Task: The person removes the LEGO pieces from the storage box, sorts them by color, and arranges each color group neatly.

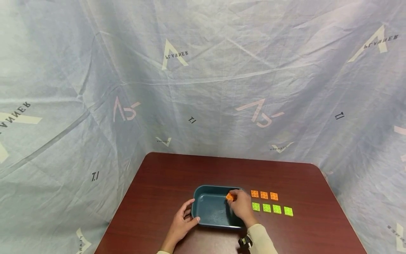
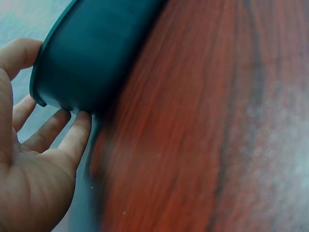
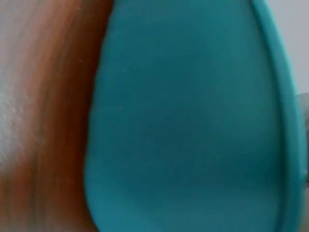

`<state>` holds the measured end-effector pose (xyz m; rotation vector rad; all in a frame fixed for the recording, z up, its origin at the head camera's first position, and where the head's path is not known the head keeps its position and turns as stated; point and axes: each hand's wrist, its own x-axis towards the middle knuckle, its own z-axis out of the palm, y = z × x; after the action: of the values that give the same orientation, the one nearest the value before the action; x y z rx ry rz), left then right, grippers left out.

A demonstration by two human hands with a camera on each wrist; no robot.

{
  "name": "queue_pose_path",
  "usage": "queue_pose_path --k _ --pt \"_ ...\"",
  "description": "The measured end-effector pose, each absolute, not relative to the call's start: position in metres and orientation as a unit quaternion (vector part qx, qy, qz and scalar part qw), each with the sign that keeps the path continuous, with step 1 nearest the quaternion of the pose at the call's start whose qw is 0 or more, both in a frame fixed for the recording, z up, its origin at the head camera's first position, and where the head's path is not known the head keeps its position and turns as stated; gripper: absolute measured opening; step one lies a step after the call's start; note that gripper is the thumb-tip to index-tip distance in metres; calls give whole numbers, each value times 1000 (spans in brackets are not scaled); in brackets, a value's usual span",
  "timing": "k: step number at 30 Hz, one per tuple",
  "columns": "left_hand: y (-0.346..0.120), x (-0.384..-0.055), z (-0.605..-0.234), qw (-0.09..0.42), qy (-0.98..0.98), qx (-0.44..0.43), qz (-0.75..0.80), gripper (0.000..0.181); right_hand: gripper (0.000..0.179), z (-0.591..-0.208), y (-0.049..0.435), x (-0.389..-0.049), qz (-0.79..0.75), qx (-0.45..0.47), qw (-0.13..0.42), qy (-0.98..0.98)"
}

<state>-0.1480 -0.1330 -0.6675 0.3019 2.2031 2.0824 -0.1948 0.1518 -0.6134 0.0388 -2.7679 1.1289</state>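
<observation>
A dark teal tray (image 1: 210, 225) sits on the table. My left hand (image 1: 181, 223) holds its left end, with the thumb by the front corner. In the left wrist view, the fingers of the left hand (image 2: 43, 164) touch the outside wall and rim of the tray (image 2: 91, 58). My right hand (image 1: 241, 205) pinches an orange toy brick (image 1: 229, 197) over the tray's right part. The tray wall (image 3: 188, 116) fills most of the right wrist view and hides the brick there.
Right of the tray lie three orange bricks (image 1: 264, 195) in a row. Nearer me is a row of several lime green bricks (image 1: 277, 209). The reddish-brown wooden table (image 1: 171, 169) is surrounded by grey printed cloth (image 1: 203, 106) at the back and sides.
</observation>
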Motion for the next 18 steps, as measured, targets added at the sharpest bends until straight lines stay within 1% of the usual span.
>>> queue_pose_path --k 7,18 --pt "-133 -148 -669 44 717 113 686 78 36 -600 168 -194 389 18 98 -916" --pt "-133 -148 -670 49 717 93 689 78 41 -578 204 -190 413 31 119 -902"
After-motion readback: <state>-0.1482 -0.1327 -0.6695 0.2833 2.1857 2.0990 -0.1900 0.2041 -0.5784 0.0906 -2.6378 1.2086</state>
